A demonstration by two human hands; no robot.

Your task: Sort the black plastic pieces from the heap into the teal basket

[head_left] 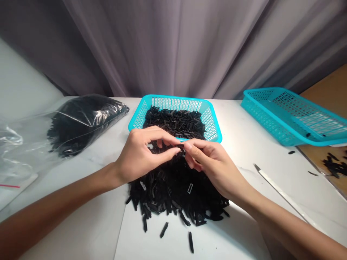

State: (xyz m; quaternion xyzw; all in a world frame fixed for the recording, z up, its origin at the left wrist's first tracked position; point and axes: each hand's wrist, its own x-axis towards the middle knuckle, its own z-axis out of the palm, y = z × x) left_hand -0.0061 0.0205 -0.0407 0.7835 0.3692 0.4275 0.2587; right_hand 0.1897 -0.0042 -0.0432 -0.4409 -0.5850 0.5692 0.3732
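My left hand [145,151] and my right hand [208,159] meet fingertip to fingertip above a heap of small black strips [173,195]. Between their pinched thumbs and fingers is a small black piece [179,146], mostly covered by the fingertips. Both hands are closed on it. Just beyond them, a turquoise perforated basket [217,130] holds many similar black strips [176,121]. The heap lies partly on a white sheet [151,245], with a few strips loose near its front.
A clear plastic bag [86,121] full of black pieces lies at left. On the right are a second turquoise basket [287,126] with a few bits inside, a white-handled pointed knife [284,196] and scattered black pieces [334,164]. A grey curtain [173,47] hangs behind.
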